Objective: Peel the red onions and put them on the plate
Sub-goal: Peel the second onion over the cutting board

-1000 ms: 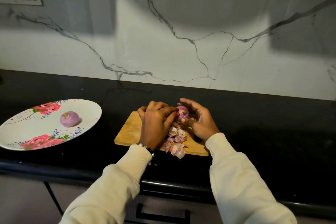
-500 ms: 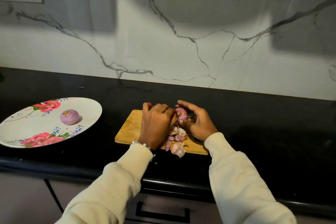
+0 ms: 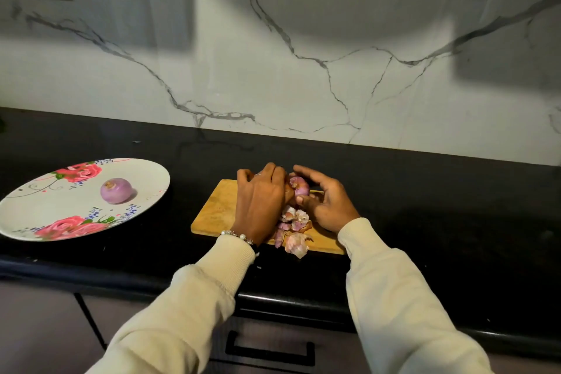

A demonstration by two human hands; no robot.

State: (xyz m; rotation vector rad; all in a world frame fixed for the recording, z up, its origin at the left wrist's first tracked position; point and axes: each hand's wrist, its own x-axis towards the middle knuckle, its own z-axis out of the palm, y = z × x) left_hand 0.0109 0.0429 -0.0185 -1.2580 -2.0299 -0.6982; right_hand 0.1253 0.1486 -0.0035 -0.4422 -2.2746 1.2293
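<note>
**Both hands on a red onion above the cutting board**

The fingers [image 3: 303, 198] of the right hand [image 3: 326, 203] are curled around the red onion [image 3: 299, 186], with the thumb at its lower side. The left hand [image 3: 261, 200] comes from the other side; its fingers are bent against the onion's left edge, but the fingertips are hidden behind the hand, so it probably pinches the skin there and I cannot be sure. The onion is held just above the far part of the wooden cutting board [image 3: 214, 209].

Below the hands, a small pile of loose onion skins [image 3: 294, 231] lies on the near edge of the board, and one piece reaches over that edge.

The board lies on the black worktop [image 3: 425, 206]. Well apart to the left stands a white plate [image 3: 39, 215] with a pink rose pattern, and one peeled onion [image 3: 116, 190] rests near its middle. Both arms wear cream sleeves [image 3: 394, 297], and a bead bracelet [image 3: 238, 235] is on the left wrist.
</note>
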